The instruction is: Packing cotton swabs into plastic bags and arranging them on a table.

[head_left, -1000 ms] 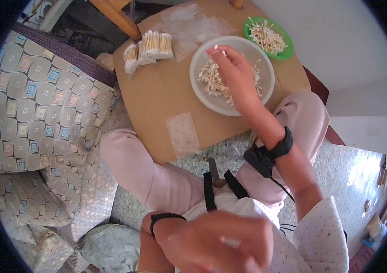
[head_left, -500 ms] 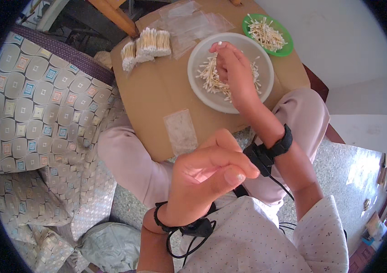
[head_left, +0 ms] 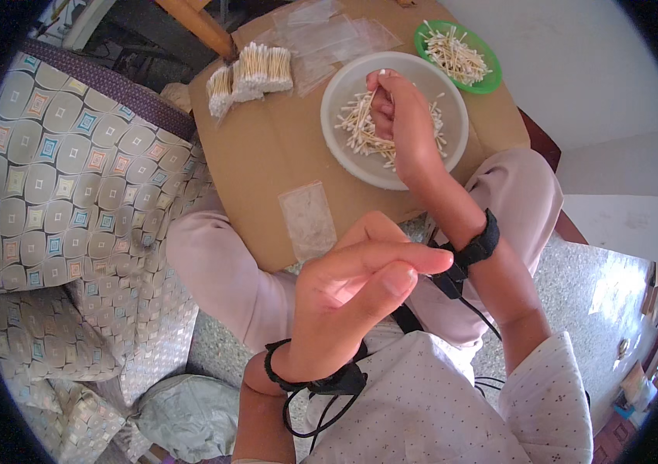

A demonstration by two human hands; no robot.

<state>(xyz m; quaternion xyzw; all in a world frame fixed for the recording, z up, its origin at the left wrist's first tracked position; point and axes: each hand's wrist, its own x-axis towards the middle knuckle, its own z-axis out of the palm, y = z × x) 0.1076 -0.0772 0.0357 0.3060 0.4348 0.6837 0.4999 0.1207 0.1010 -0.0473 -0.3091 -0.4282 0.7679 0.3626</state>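
Note:
Over a white bowl (head_left: 456, 147) of loose cotton swabs (head_left: 360, 133), my right hand (head_left: 406, 116) pinches a cotton swab (head_left: 375, 100), a white tip showing by its fingertips. My left hand (head_left: 352, 286) is held up close, nearer my lap, with fingers curled and the thumb pressed against the index finger. Whatever it may hold is hidden. Beyond it on the brown board lies a small clear plastic bag (head_left: 308, 220).
The brown cardboard (head_left: 255, 170) rests in front of my knees. Bundled cotton swabs in clear bags (head_left: 263, 68) stand at its far left, beside a pile of flat clear bags (head_left: 317, 39). A green bowl (head_left: 491, 81) of swabs sits far right. Patterned cushions (head_left: 73, 178) lie left.
The index finger of my left hand now reaches farther past the thumb. My right hand has turned slightly over the bowl, and a swab's stick shows below its fingers.

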